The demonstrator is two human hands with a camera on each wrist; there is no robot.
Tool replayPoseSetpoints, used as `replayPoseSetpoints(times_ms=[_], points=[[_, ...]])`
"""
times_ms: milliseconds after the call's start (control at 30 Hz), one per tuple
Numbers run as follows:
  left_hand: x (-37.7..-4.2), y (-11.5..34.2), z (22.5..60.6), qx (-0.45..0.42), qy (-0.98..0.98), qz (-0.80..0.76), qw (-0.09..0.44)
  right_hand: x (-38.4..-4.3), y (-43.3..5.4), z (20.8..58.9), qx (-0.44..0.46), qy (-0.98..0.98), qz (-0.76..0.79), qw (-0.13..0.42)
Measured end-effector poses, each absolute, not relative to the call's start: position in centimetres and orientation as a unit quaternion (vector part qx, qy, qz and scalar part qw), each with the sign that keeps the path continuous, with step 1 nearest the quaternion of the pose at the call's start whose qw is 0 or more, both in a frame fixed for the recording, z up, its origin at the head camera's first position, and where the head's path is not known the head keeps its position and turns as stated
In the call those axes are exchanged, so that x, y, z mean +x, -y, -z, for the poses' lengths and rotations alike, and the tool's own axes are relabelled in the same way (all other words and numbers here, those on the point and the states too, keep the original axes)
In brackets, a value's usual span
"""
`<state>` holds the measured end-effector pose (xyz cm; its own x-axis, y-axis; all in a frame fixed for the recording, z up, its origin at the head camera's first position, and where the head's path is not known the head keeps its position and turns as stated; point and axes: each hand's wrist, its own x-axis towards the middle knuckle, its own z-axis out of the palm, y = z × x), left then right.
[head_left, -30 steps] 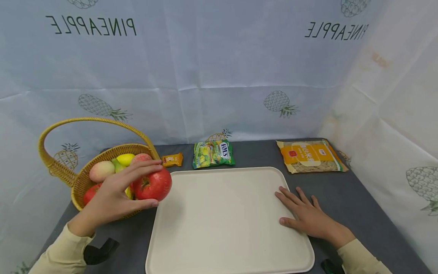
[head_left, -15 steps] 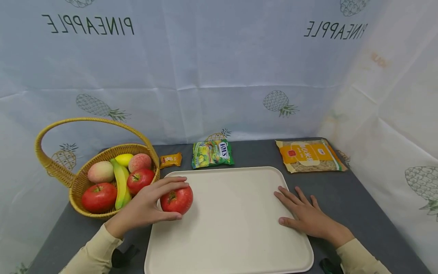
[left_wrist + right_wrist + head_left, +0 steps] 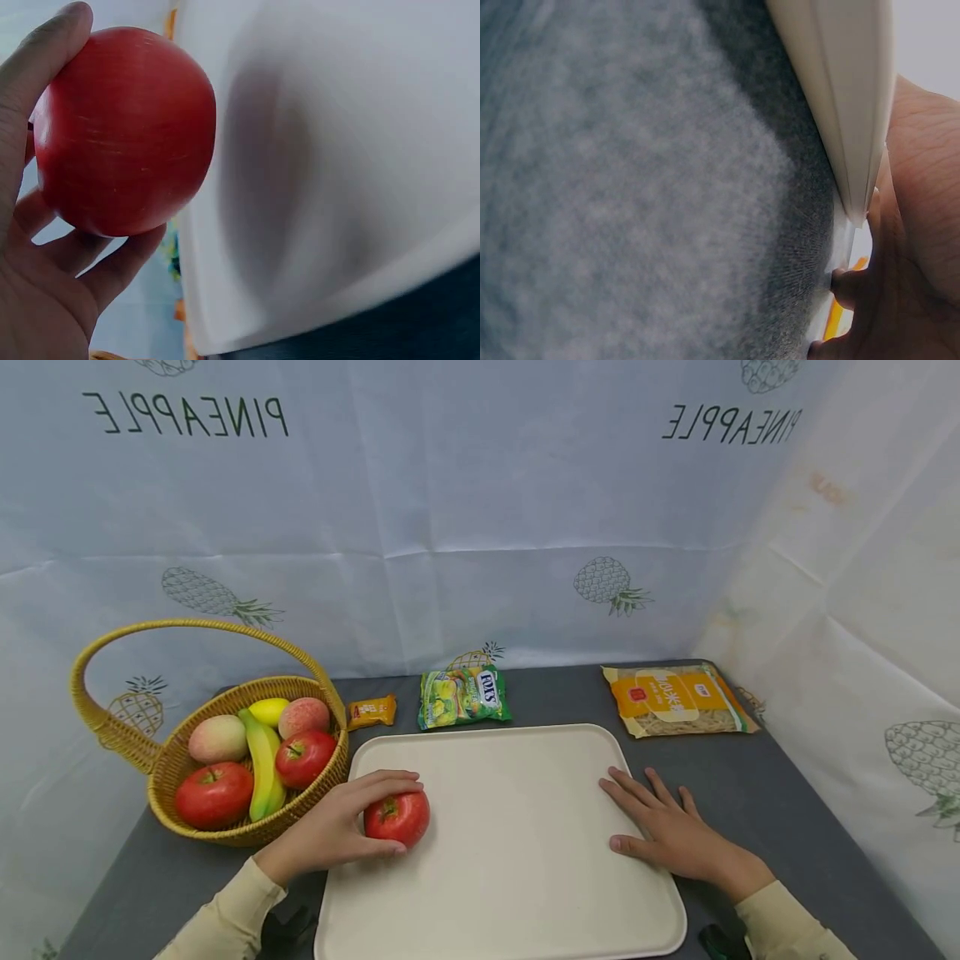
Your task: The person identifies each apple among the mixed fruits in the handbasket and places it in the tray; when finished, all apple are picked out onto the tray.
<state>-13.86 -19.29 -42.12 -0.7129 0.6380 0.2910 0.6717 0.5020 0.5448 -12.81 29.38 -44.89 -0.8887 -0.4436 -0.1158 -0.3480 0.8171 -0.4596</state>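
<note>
On a dark grey table (image 3: 750, 810), a pale, rounded-corner tray (image 3: 525, 877) lies in front of a person. The person's left hand (image 3: 341, 827) holds a red apple (image 3: 397, 818), thumb on the near side and fingers round the far side. The apple is over the left part of the tray; whether it touches the surface, I cannot tell. The right hand (image 3: 671, 835), fingers spread wide, rests on the tray's right edge, with its thumb over the tray.

Just left of the tray stands a round, yellow-brown wicker basket (image 3: 247, 838) with a tall arched handle (image 3: 202, 624). In it, a larger apple (image 3: 213, 796) sits at the front left and a smaller apple (image 3: 306, 758) at the right. A banana (image 3: 262, 768) lies between them. Behind are a pale peach (image 3: 217, 739), a yellow fruit (image 3: 268, 710) and a pinker peach (image 3: 303, 717).

Beyond the tray, from left to right, lie a small orange packet (image 3: 372, 712), a green bag (image 3: 462, 697) marked FOX'S and a flat yellow-orange bag (image 3: 678, 700).
</note>
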Motion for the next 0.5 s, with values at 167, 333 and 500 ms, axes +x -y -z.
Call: replayPoseSetpoints(times_ms=[167,333,500], points=[[-13.9,19.5,43.1,-0.375,0.865,0.333,0.012,-12.8,-29.3,44.8,-0.211,-0.946,0.222,0.107],[-14.0,19.6,43.7,-0.358,0.864,0.352,-0.031,-12.8,-29.4,44.9,-0.208,-0.947,0.22,0.11],[-14.2,19.8,43.9,-0.352,0.86,0.361,-0.08,-12.8,-29.5,45.0,-0.209,-0.946,0.224,0.104]])
